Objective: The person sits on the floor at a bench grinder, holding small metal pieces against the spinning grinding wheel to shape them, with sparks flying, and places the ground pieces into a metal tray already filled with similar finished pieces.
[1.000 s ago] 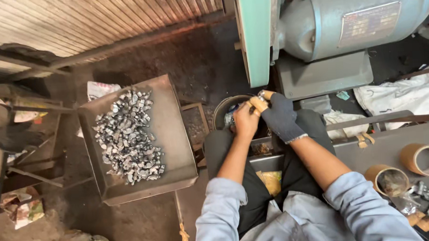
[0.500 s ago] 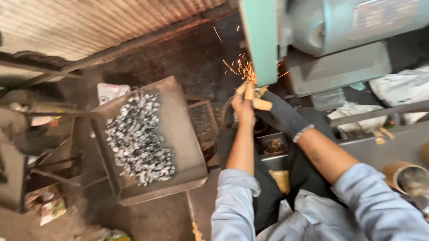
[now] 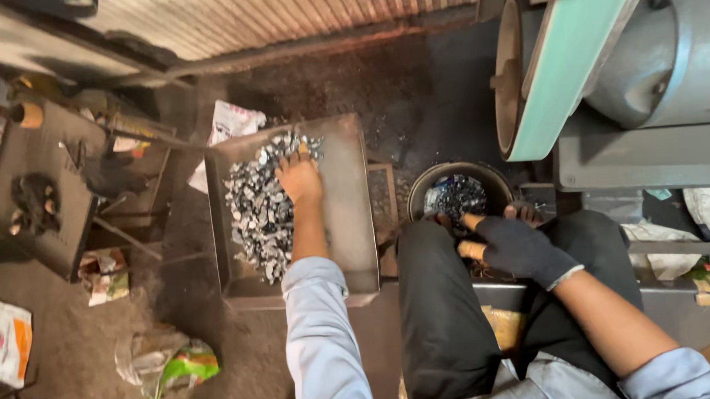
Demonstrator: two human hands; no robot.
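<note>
Left hand (image 3: 300,178) bare, palm down on the heap of metal pieces (image 3: 263,207); fingers curled into the pile at its 12 o'clock end, grip hidden under the hand, so cannot tell whether they have closed on a piece. Heap lies in a shallow grey tray (image 3: 352,223), spread along the tray's 9 o'clock half; the 3 o'clock half is bare metal. Right hand (image 3: 521,248) in a dark glove with pale fingertip wraps, fingers loosely bent, resting on the knee at the 5 o'clock rim of a round bucket (image 3: 426,190); whether anything sits in that grip cannot be told. Bucket holds dark shiny pieces (image 3: 454,195) and stands just at 3 o'clock of the tray, a small dark gap between them. Black trousers (image 3: 440,315) fill the lower middle; light blue sleeves on both arms. At 1 o'clock from the bucket, a grinding wheel (image 3: 510,65) under a green guard (image 3: 576,54), with a grey motor housing (image 3: 668,58) beyond. Corrugated wall (image 3: 283,11) along 12 o'clock. At 9 o'clock of the tray, a dark stand (image 3: 35,189) with clutter; crumpled wrappers (image 3: 167,363) on the dirt floor at 7 o'clock.
</note>
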